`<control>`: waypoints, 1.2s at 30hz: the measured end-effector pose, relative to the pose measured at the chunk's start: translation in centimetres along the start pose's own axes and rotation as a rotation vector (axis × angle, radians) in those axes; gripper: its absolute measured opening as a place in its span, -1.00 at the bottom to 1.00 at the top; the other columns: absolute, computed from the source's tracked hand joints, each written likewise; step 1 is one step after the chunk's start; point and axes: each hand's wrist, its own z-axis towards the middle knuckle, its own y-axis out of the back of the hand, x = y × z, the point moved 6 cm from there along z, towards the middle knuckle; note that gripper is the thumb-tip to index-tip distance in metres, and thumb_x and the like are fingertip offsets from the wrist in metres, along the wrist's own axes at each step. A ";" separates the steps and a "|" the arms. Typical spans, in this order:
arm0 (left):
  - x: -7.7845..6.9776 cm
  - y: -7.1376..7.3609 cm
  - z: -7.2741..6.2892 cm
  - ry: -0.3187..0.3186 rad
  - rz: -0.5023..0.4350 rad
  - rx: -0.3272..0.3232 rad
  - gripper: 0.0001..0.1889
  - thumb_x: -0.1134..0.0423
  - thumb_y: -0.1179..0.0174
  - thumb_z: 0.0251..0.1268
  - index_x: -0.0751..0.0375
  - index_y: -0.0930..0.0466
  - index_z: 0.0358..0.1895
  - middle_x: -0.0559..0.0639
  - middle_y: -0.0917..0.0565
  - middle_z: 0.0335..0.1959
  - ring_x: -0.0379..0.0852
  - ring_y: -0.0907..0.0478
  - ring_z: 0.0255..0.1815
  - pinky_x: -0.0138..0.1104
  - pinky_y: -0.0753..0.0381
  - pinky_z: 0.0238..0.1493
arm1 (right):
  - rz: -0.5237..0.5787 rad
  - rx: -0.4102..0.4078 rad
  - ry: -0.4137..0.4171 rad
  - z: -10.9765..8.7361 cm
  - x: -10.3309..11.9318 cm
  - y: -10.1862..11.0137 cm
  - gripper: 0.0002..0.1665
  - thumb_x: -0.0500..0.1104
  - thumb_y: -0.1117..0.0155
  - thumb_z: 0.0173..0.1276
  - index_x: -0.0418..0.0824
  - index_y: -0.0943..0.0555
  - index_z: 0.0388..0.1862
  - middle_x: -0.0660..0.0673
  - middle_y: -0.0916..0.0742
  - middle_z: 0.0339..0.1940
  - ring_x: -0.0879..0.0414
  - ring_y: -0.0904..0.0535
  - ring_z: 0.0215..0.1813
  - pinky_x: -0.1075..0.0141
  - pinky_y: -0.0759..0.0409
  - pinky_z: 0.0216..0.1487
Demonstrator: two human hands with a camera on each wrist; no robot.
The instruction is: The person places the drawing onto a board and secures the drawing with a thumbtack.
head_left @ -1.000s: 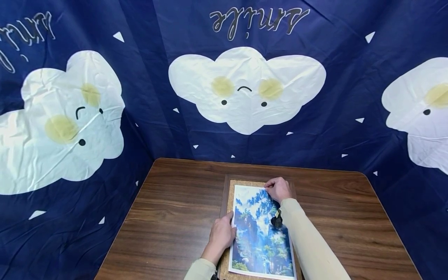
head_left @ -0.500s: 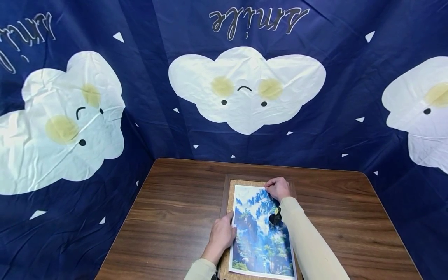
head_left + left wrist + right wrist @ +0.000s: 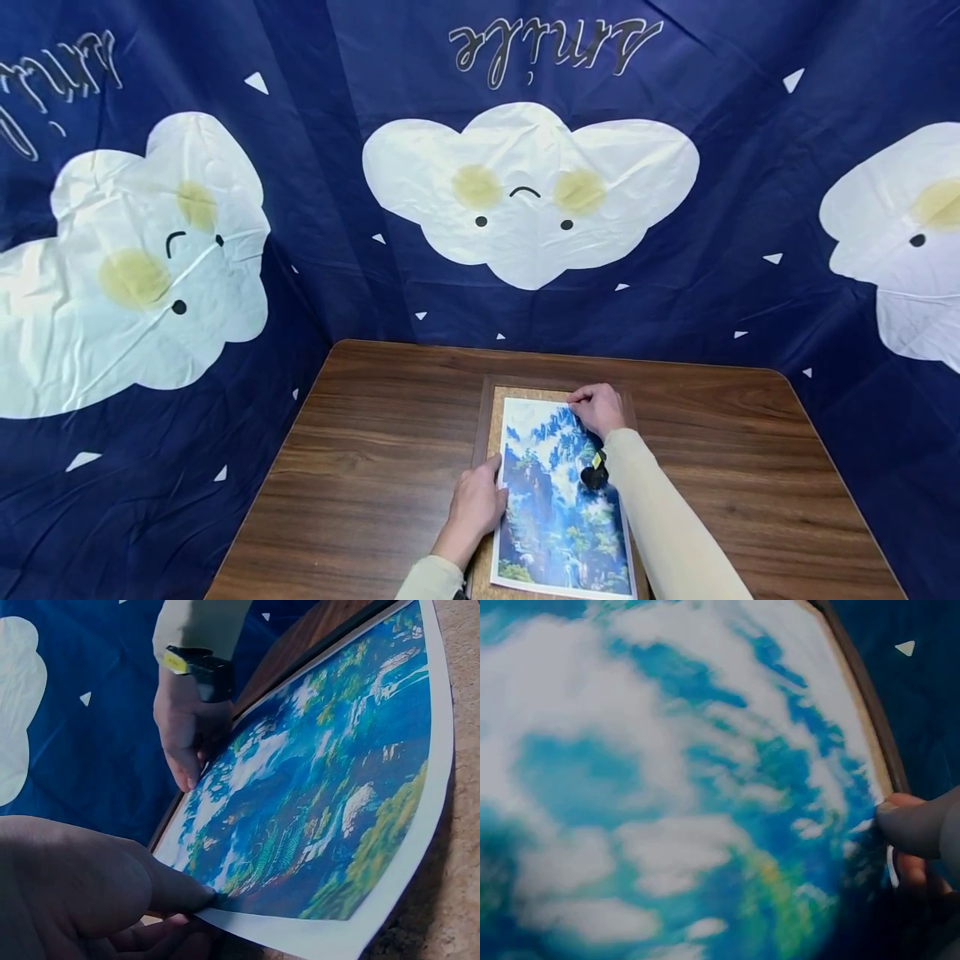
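Observation:
A printed landscape picture (image 3: 555, 517) with blue mountains, mist and green trees lies on a framed corkboard (image 3: 534, 392). My left hand (image 3: 474, 500) holds the picture's left edge; in the left wrist view the thumb (image 3: 176, 889) lies on its margin with curled fingers below. At the far edge near the right corner, my right hand (image 3: 598, 408) pinches the sheet between thumb (image 3: 915, 821) and finger. Part of the picture's right side is hidden by my right forearm. The near edge bows up from the cork in the left wrist view.
The brown wooden table (image 3: 360, 483) extends on both sides of the board. Behind and beside it hangs a dark blue cloth (image 3: 315, 167) with printed clouds. A black wrist camera (image 3: 595, 475) on my right wrist sits over the picture.
Both hands keep their places on the picture's edges. The right wrist has shifted only very slightly.

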 end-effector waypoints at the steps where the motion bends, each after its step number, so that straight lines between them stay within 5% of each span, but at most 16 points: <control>1: 0.0 0.0 0.0 -0.002 0.002 0.001 -0.44 0.38 -0.42 0.24 0.34 -0.60 0.34 0.36 -0.74 0.10 0.39 -0.69 0.08 0.12 -0.69 0.09 | -0.003 -0.007 0.024 -0.1 0.0 0.0 -0.93 -0.26 -0.48 0.39 -0.19 -0.87 -0.26 -0.12 -0.83 -0.24 -0.04 -0.67 -0.18 -0.01 -0.68 -0.01; 9: -0.1 -0.1 0.2 0.007 -0.006 0.012 -0.45 0.37 -0.43 0.25 0.33 -0.61 0.34 0.36 -0.73 0.11 0.40 -0.67 0.11 0.13 -0.69 0.10 | -0.037 -0.024 0.137 -0.5 0.0 -0.1 -0.92 -0.26 -0.44 0.42 -0.20 -0.85 -0.21 -0.09 -0.82 -0.28 0.05 -0.63 -0.29 0.07 -0.65 -0.13; 20: -0.5 0.1 0.6 -0.023 0.005 0.025 -0.45 0.38 -0.43 0.21 0.40 -0.61 0.30 0.39 -0.73 0.10 0.44 -0.65 0.09 0.14 -0.67 0.11 | -0.159 0.048 0.265 -1.4 0.4 0.4 -0.77 -0.23 -0.36 0.49 -0.21 -0.82 0.05 -0.16 -0.78 -0.03 -0.05 -0.65 -0.05 -0.09 -0.65 0.09; 27: -0.7 0.4 1.0 0.012 0.013 0.097 -0.40 0.31 -0.45 0.22 0.40 -0.58 0.35 0.39 -0.71 0.14 0.42 -0.62 0.19 0.14 -0.63 0.20 | -0.232 0.058 0.386 -2.5 0.7 0.7 -0.66 -0.21 -0.39 0.47 -0.24 -0.76 0.18 -0.23 -0.77 0.02 -0.14 -0.66 0.02 -0.14 -0.64 0.11; 36: -0.8 1.8 0.6 -0.021 0.026 0.130 -0.34 0.22 -0.46 0.25 0.37 -0.53 0.40 0.42 -0.69 0.17 0.42 -0.63 0.20 0.17 -0.63 0.20 | -0.231 0.048 0.454 -5.1 0.5 1.7 -0.49 -0.11 -0.39 0.48 -0.26 -0.66 0.34 -0.33 -0.68 0.28 -0.29 -0.61 0.29 -0.25 -0.58 0.26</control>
